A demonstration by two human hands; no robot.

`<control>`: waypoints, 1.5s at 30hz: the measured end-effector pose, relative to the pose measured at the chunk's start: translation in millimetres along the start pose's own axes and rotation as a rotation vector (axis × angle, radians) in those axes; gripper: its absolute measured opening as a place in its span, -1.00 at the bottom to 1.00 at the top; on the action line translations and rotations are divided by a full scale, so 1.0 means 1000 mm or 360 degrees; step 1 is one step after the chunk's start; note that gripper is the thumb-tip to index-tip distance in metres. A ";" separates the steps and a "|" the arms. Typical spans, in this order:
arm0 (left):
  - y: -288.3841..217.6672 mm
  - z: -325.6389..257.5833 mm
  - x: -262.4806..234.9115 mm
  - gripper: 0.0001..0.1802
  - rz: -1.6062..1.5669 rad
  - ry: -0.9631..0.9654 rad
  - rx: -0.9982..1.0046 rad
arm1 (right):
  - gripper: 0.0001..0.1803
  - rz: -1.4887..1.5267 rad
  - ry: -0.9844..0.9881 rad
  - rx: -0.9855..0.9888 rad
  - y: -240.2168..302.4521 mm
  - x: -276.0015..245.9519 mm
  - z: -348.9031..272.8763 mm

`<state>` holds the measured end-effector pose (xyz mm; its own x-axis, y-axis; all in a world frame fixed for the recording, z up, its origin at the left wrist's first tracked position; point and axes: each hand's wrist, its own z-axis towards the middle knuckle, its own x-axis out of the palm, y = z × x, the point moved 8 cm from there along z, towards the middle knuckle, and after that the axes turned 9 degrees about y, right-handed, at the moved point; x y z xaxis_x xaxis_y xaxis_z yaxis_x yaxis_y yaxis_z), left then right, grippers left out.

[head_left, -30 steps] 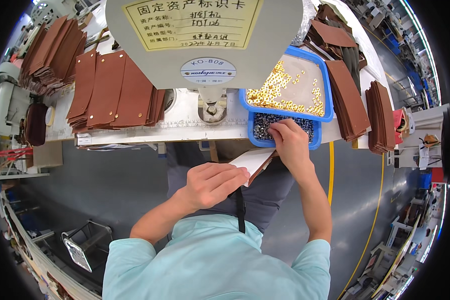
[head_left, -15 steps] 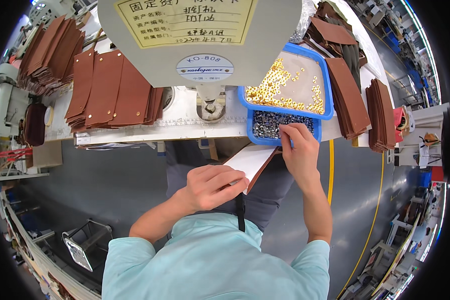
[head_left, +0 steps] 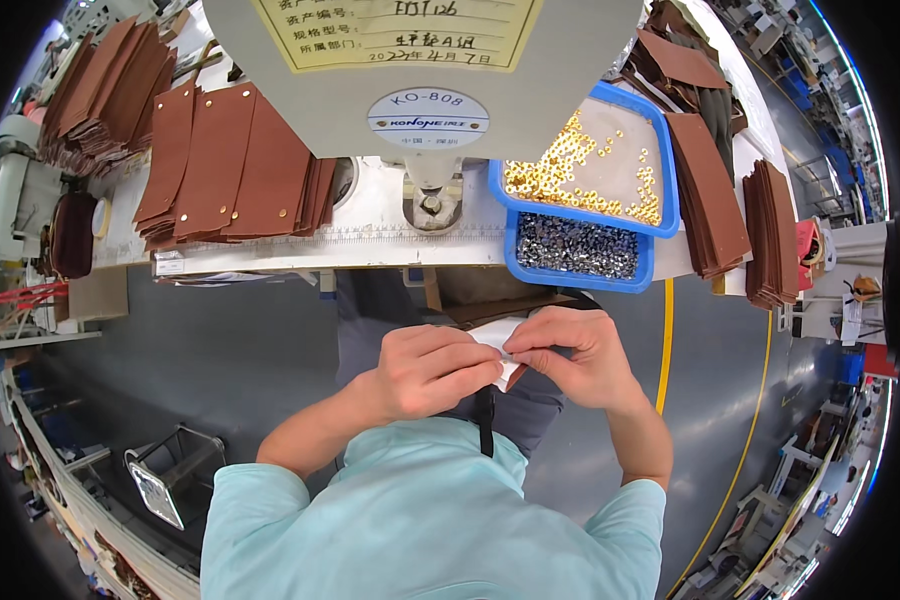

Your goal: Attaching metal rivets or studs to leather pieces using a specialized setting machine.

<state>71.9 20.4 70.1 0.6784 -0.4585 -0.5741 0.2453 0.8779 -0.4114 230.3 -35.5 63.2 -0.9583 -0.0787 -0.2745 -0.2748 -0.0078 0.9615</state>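
Observation:
A leather piece (head_left: 496,334), white on one face and brown at its edge, lies between my hands over my lap. My left hand (head_left: 432,372) grips its near end between thumb and curled fingers. My right hand (head_left: 577,352) is closed in a pinch, fingertips against the white face close to the left fingertips. Anything inside that pinch is too small or hidden to make out. Beyond the hands, a blue tray of small silver metal studs (head_left: 576,247) sits partly under another blue tray of gold ring-shaped parts (head_left: 540,180).
A grey-white machine head (head_left: 420,95) rises over the bench, its lower tool (head_left: 431,203) near the front edge. Stacked brown leather panels (head_left: 232,165) with gold snaps stand left of it. More brown stacks (head_left: 705,200) lie right of the trays.
My right hand has left the silver stud tray and come down and left to the leather piece. The left hand still holds the piece, which has drawn closer to my body.

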 end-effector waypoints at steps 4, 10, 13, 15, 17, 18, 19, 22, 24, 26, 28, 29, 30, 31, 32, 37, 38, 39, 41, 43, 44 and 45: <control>0.003 -0.001 0.002 -0.73 -0.0134 -0.0021 -0.0090 | -0.77 -0.0017 0.0044 0.0015 0.002 0.004 0.001; 0.009 0.001 -0.001 -0.70 -0.0288 0.0012 -0.0279 | -0.76 -0.0113 0.0081 -0.0001 0.009 0.006 0.000; 0.011 0.000 -0.001 -0.70 -0.0327 0.0028 -0.0326 | -0.76 -0.0105 0.0068 -0.0018 0.012 0.006 0.000; 0.011 -0.001 -0.001 -0.69 -0.0314 0.0016 -0.0315 | -0.75 -0.0129 0.0059 0.0009 0.011 0.006 0.001; 0.013 -0.001 0.000 -0.69 -0.0325 0.0018 -0.0334 | -0.75 -0.0131 0.0048 0.0008 0.012 0.006 0.001; 0.014 -0.001 0.000 -0.69 -0.0336 0.0020 -0.0353 | -0.75 -0.0133 0.0036 0.0007 0.012 0.006 0.001; 0.014 -0.001 0.000 -0.69 -0.0336 0.0020 -0.0353 | -0.75 -0.0133 0.0035 0.0007 0.012 0.006 0.001; 0.015 -0.001 0.001 -0.69 -0.0329 0.0049 -0.0374 | -0.78 -0.0184 0.0033 -0.0014 0.014 0.007 0.001; 0.018 -0.004 0.004 -0.70 -0.0380 0.0080 -0.0464 | -0.80 -0.0286 0.0044 -0.0093 0.020 0.007 0.000; 0.019 -0.003 0.005 -0.71 -0.0442 0.0089 -0.0534 | -0.81 -0.0265 0.0039 -0.0110 0.024 0.006 0.001; 0.020 -0.003 0.004 -0.73 -0.0503 0.0099 -0.0600 | -0.82 -0.0246 0.0030 -0.0127 0.024 0.008 0.002; 0.023 -0.005 0.006 -0.74 -0.0581 0.0141 -0.0709 | -0.79 -0.0296 0.0012 -0.0153 0.022 0.009 0.001; 0.026 -0.007 0.009 -0.75 -0.0657 0.0185 -0.0819 | -0.76 -0.0346 -0.0005 -0.0179 0.019 0.010 0.000; 0.023 -0.006 0.009 -0.75 -0.0668 0.0190 -0.0807 | -0.76 -0.0354 -0.0018 -0.0173 0.015 0.009 -0.002; 0.023 -0.008 0.010 -0.78 -0.0674 0.0212 -0.0841 | -0.73 -0.0331 -0.0024 -0.0205 0.012 0.009 -0.003; 0.021 -0.010 0.013 -0.83 -0.0772 0.0280 -0.0985 | -0.72 -0.0218 -0.0035 -0.0300 0.004 0.011 -0.004; 0.024 -0.014 0.015 -0.82 -0.0903 0.0290 -0.1103 | -0.73 -0.0164 -0.0065 -0.0248 0.000 0.011 -0.005; 0.027 -0.017 0.019 -0.80 -0.1034 0.0300 -0.1221 | -0.74 -0.0109 -0.0095 -0.0196 -0.004 0.010 -0.006; 0.024 -0.010 0.019 -0.77 -0.1073 0.0304 -0.1264 | -0.74 -0.0162 -0.0108 -0.0281 0.001 0.012 -0.004; 0.024 -0.006 0.021 -0.74 -0.1108 0.0307 -0.1307 | -0.74 -0.0215 -0.0118 -0.0367 0.004 0.013 -0.004; 0.024 -0.006 0.022 -0.69 -0.1105 0.0322 -0.1314 | -0.72 -0.0188 -0.0137 -0.0342 0.001 0.014 -0.004; 0.024 -0.006 0.024 -0.64 -0.1101 0.0337 -0.1321 | -0.70 -0.0162 -0.0155 -0.0317 -0.003 0.015 -0.005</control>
<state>89.7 29.6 42.6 0.4216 -0.8997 -0.1130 -0.0689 0.0925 -0.9933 217.2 -41.9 56.6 -0.9322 0.0290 -0.3607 -0.3586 -0.2079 0.9100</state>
